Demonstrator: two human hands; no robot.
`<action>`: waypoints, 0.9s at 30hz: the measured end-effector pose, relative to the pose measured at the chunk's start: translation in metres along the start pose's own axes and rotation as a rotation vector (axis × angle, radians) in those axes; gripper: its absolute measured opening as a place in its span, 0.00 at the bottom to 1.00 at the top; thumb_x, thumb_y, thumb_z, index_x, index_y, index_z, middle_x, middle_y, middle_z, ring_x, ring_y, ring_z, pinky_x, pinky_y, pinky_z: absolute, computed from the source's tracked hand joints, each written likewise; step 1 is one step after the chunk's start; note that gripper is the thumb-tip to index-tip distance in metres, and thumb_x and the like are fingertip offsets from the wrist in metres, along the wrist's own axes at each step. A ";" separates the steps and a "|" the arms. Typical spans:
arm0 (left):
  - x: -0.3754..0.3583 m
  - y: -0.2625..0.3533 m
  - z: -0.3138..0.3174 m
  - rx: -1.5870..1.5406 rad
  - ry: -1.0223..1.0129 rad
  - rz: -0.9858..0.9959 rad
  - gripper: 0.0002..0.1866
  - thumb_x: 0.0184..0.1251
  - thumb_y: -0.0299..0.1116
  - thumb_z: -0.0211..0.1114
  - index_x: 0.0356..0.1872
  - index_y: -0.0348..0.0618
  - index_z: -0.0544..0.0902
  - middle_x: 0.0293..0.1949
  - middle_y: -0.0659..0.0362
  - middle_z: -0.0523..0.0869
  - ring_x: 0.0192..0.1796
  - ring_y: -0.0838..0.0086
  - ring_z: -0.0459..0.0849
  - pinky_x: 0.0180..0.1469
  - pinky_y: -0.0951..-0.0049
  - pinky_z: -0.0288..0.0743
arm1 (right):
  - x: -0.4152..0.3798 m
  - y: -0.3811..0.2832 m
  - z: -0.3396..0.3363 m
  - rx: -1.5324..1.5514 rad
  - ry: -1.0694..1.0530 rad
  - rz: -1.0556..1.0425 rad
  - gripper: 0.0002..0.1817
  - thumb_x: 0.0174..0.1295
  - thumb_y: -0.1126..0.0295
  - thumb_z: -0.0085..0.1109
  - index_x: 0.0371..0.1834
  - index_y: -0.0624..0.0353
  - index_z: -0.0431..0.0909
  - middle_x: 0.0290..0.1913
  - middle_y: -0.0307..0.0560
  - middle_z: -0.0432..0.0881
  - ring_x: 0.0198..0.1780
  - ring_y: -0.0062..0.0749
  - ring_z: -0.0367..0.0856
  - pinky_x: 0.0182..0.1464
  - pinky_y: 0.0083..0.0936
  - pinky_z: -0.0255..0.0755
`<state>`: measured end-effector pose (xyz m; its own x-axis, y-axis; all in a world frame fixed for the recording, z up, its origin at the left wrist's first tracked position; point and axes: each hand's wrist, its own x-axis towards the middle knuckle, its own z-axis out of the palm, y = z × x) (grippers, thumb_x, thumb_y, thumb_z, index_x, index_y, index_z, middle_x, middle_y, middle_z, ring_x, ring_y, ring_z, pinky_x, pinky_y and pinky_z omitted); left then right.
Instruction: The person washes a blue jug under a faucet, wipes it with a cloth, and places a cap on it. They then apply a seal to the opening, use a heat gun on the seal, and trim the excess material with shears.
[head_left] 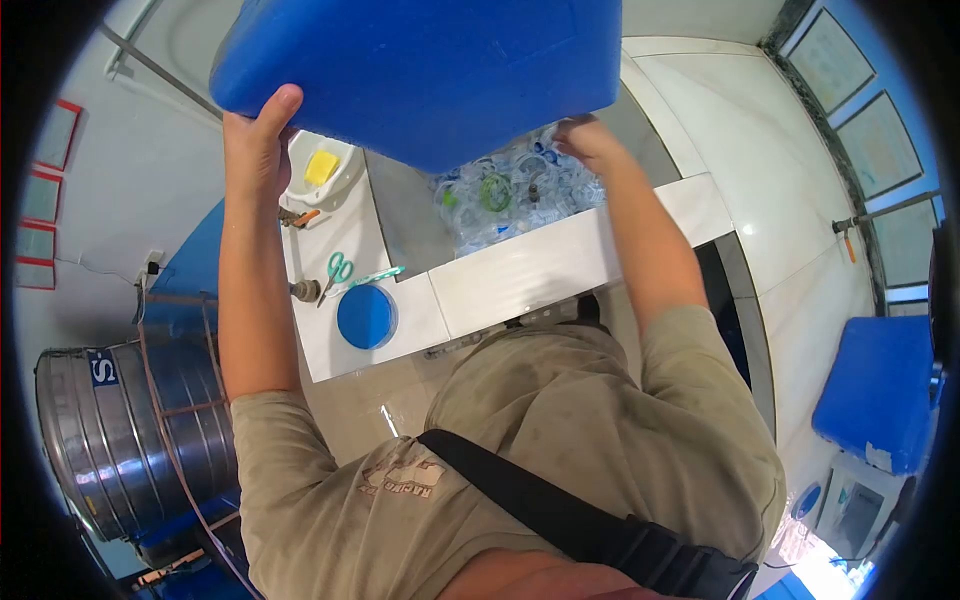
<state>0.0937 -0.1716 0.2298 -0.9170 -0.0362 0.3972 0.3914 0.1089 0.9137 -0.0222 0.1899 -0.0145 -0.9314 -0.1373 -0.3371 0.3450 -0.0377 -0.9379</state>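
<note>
Raised at the top of the view is a large blue plastic container [430,70], cut off by the frame edge. My left hand [262,135] grips its lower left edge, thumb up along the side. My right hand [590,142] is at its lower right edge, with the fingers partly hidden. Below it, a tiled basin [412,225] holds a heap of clear plastic pieces [535,190] that look like bottles, some with blue or green parts. The container covers the far part of the heap.
Green-handled scissors [340,268], a teal-and-white strip [375,276] and a round blue lid [366,317] lie on the white tiled ledge [540,280]. A yellow sponge [321,168] sits in a white sink [345,178]. A steel tank [100,430] stands left; another blue container [875,390] is right.
</note>
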 end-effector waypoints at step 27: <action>0.034 0.022 0.303 -0.120 -0.526 0.108 0.50 0.45 0.40 0.85 0.70 0.35 0.67 0.63 0.51 0.77 0.65 0.62 0.75 0.70 0.60 0.64 | -0.327 -0.049 -0.245 -0.228 0.781 -0.780 0.37 0.76 0.42 0.43 0.72 0.65 0.68 0.64 0.57 0.77 0.57 0.38 0.76 0.63 0.31 0.68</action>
<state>0.0485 0.1304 0.2374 -0.7737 0.4733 0.4212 0.4636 -0.0303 0.8855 0.2374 0.4790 0.1221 -0.7282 0.5051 0.4633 -0.3178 0.3501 -0.8811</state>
